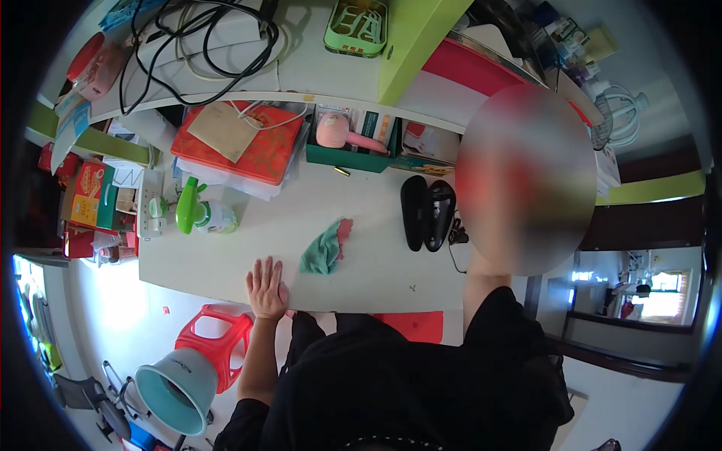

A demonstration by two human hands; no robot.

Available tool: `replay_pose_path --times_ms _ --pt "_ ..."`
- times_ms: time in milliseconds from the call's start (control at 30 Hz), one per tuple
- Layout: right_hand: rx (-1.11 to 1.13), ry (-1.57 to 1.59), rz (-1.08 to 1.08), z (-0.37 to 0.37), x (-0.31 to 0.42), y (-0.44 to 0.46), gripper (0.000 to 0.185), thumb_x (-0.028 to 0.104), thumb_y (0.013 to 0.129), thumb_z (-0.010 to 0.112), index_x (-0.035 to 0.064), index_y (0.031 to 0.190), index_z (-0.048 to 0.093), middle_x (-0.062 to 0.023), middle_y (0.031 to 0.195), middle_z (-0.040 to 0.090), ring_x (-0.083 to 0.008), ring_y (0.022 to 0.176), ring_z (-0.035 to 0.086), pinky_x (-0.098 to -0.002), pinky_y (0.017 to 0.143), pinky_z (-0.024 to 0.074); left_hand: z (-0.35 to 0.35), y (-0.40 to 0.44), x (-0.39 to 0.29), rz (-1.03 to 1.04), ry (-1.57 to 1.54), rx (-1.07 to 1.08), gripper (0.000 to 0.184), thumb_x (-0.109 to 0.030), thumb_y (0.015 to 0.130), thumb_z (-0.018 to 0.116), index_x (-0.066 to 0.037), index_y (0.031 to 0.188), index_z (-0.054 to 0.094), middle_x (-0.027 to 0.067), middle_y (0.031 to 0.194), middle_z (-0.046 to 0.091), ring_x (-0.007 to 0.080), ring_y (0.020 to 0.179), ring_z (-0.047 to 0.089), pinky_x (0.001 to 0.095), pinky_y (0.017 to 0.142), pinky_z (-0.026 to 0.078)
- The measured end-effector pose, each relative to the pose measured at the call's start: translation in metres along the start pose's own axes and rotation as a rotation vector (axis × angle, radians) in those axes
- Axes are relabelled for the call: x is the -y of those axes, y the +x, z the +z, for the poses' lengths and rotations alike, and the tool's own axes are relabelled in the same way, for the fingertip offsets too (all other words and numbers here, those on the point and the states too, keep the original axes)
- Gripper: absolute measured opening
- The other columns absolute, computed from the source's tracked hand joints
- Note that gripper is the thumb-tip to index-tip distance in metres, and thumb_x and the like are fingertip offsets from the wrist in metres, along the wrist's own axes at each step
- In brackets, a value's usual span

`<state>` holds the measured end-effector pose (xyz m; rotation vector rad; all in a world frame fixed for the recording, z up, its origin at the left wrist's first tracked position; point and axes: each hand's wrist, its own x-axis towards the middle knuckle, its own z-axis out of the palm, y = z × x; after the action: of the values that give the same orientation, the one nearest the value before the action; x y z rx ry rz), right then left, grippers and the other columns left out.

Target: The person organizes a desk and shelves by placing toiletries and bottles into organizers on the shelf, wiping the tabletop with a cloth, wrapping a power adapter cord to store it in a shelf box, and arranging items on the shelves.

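Note:
My left hand lies flat at the desk's front edge, fingers spread, holding nothing. Just right of it a crumpled green cloth with a pinkish-red part rests on the white desk. My right forearm reaches forward along the desk's right side into a large blurred patch, which hides the hand and whatever it touches. Left of that arm sits an opened black case with a dark cable beside it. A spray bottle with a green head stands at the left of the desk.
Red folders and a green box holding a pink handheld device sit under the shelf. Black cables and a green tin lie on it. A red stool and a pale bucket are at lower left.

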<state>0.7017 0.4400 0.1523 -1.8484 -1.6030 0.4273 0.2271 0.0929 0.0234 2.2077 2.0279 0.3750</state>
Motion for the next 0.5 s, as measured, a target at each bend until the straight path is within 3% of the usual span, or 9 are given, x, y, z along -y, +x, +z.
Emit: replay_pose_path --times_ms 133,200,267,300,400,433,500 --pt "-0.06 0.391 0.439 -0.065 -0.019 -0.014 0.049 0.017 0.079 0.067 0.0031 0.123 0.051 -0.0102 0.117 0.059 -0.024 0.112 0.054 -0.0356 0.093 0.0423 0.005 0.0 0.0 0.002 0.008 -0.023 0.053 -0.02 0.079 0.045 -0.013 0.132 0.049 0.0098 0.142 0.041 0.0343 0.133 0.033 0.0512 0.106 0.024" --pt "0.006 0.493 0.39 -0.054 -0.022 -0.024 0.047 0.017 0.079 0.067 0.0029 0.121 0.053 -0.0084 0.114 0.06 -0.0216 0.108 0.055 -0.0344 0.091 0.0429 0.004 -0.001 -0.001 0.002 -0.004 -0.023 0.053 -0.02 0.079 0.045 -0.013 0.132 0.049 0.0098 0.142 0.041 0.0343 0.133 0.033 0.0512 0.106 0.024" --pt "0.139 0.49 0.069 -0.023 -0.027 -0.033 0.045 0.018 0.078 0.067 0.0031 0.119 0.055 -0.0061 0.11 0.061 -0.0184 0.103 0.057 -0.0327 0.089 0.0439 0.001 0.0 0.0 -0.007 0.001 -0.026 0.053 -0.02 0.079 0.045 -0.013 0.132 0.049 0.0099 0.141 0.042 0.0342 0.133 0.034 0.051 0.106 0.024" --pt "0.182 0.308 0.056 -0.018 -0.016 -0.036 0.06 0.03 0.076 0.072 0.0035 0.126 0.052 -0.0117 0.12 0.058 -0.023 0.109 0.056 -0.0334 0.092 0.0428 0.001 0.001 -0.001 -0.008 0.001 -0.026 0.053 -0.02 0.079 0.045 -0.013 0.132 0.049 0.0099 0.141 0.042 0.0342 0.133 0.034 0.0509 0.106 0.024" --pt "0.085 -0.038 0.018 0.012 -0.01 -0.03 0.058 0.03 0.069 0.075 0.0032 0.117 0.056 -0.0177 0.112 0.061 -0.0316 0.106 0.058 -0.0374 0.089 0.0451 0.0 0.001 -0.003 0.002 -0.001 -0.042 0.053 -0.019 0.078 0.046 -0.013 0.131 0.049 0.0095 0.14 0.043 0.034 0.132 0.035 0.0504 0.105 0.025" --pt "0.039 -0.081 -0.114 0.022 -0.017 -0.024 0.061 0.033 0.067 0.076 0.0039 0.116 0.056 -0.0207 0.113 0.06 -0.0365 0.108 0.055 -0.0397 0.09 0.0442 0.0 0.001 -0.003 0.002 0.001 -0.042 0.053 -0.019 0.078 0.046 -0.013 0.131 0.049 0.0094 0.14 0.043 0.0339 0.132 0.035 0.0504 0.105 0.025" --pt "0.02 -0.253 -0.177 0.034 -0.023 -0.015 0.061 0.034 0.066 0.077 0.0047 0.116 0.057 -0.0194 0.111 0.061 -0.0365 0.106 0.056 -0.0406 0.088 0.0449 -0.001 0.002 -0.003 0.003 0.003 -0.046 0.053 -0.019 0.078 0.046 -0.013 0.131 0.049 0.0093 0.14 0.043 0.0338 0.132 0.035 0.0502 0.105 0.025"
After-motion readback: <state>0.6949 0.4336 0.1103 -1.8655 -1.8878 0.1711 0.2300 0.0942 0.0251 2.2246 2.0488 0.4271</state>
